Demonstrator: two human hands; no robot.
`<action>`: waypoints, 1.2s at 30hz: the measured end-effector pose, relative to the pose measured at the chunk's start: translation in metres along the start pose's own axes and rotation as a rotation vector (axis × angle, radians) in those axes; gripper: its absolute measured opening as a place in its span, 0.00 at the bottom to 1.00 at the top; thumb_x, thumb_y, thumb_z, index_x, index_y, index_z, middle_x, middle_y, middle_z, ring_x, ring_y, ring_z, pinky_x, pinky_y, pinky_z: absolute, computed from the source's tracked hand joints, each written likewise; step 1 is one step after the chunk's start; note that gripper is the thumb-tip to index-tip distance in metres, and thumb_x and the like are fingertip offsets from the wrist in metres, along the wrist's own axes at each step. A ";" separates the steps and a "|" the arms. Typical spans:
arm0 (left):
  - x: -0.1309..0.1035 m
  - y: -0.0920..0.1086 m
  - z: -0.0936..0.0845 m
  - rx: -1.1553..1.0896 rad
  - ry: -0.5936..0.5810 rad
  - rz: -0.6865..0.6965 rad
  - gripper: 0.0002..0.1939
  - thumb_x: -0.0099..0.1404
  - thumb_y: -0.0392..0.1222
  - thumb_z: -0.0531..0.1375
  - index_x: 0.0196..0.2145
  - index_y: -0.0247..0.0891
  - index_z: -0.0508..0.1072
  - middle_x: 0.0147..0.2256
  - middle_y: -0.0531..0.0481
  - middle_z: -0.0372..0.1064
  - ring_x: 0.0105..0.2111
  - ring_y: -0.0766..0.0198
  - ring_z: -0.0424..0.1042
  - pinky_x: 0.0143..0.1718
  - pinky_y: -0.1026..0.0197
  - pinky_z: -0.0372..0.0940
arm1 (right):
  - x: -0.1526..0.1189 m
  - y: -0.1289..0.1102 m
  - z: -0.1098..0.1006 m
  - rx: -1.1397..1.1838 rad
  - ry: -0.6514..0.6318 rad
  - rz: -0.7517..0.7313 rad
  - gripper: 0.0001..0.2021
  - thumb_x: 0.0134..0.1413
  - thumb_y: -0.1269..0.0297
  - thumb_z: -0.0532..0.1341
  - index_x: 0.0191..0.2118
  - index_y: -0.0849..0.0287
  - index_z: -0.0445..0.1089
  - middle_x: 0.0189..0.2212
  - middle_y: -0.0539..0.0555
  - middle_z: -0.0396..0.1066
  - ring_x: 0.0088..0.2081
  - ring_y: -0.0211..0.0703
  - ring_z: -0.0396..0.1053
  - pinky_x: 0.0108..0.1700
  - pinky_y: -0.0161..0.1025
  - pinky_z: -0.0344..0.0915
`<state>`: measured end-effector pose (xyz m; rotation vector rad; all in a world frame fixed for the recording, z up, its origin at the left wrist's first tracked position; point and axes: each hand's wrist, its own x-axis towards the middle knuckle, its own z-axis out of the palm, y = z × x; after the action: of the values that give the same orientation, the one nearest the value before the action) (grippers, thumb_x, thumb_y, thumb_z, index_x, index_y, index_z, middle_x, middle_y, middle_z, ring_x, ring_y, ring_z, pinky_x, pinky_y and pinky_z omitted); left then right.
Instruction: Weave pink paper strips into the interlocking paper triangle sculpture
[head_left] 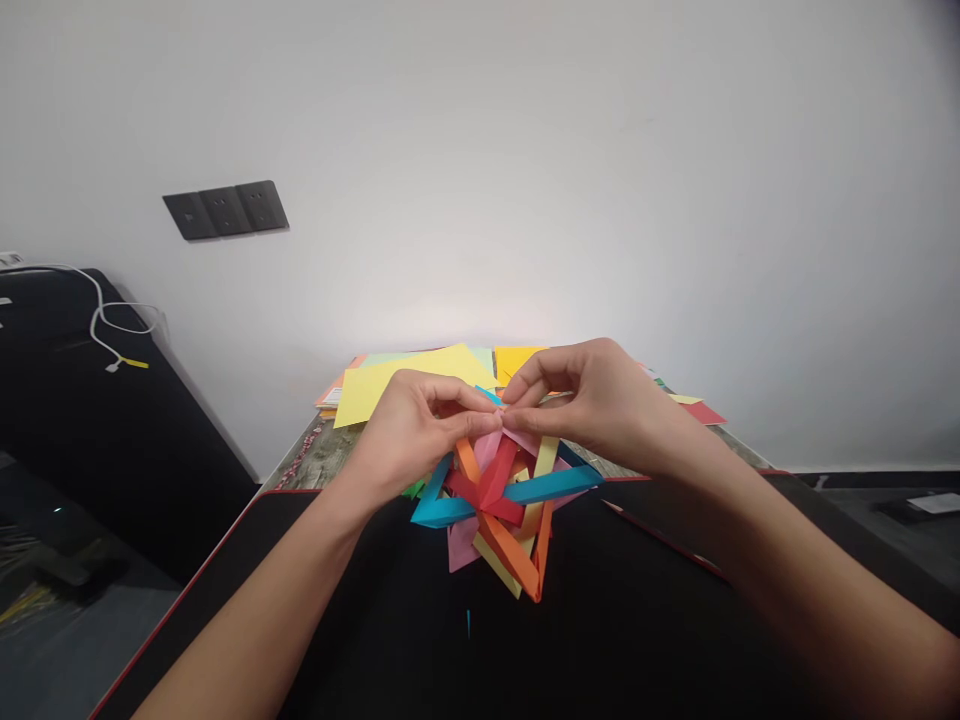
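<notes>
A folded-paper model (495,490) of interlocked blue, red, orange, pink and pale yellow strips hangs over the black mat, below my fingers. My left hand (424,425) pinches its pink upper tip from the left, thumb and fingertips pressed together. From the right, my right hand (581,395) pinches the same tip, with its fingertips almost touching those of the left. A blue point shows just behind the fingertips. The exact fold between the fingers is hidden.
Behind the hands lie yellow sheets (367,390) and other coloured papers. A pencil (664,540) rests on the black mat (375,640) at the right, and a small blue scrap (469,623) lies near the front. Wall sockets (226,210) are at the upper left.
</notes>
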<state>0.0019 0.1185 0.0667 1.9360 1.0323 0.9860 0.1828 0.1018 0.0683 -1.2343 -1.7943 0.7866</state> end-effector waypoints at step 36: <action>0.003 -0.005 -0.001 0.034 0.051 -0.008 0.05 0.52 0.40 0.68 0.26 0.35 0.79 0.26 0.48 0.78 0.29 0.61 0.76 0.31 0.63 0.69 | -0.002 0.003 0.005 -0.238 0.054 -0.162 0.03 0.46 0.71 0.65 0.29 0.58 0.71 0.29 0.52 0.77 0.32 0.44 0.75 0.30 0.37 0.70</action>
<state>0.0008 0.1240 0.0636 1.9422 1.0911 1.0236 0.1801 0.1006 0.0626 -1.2280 -1.9571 0.4544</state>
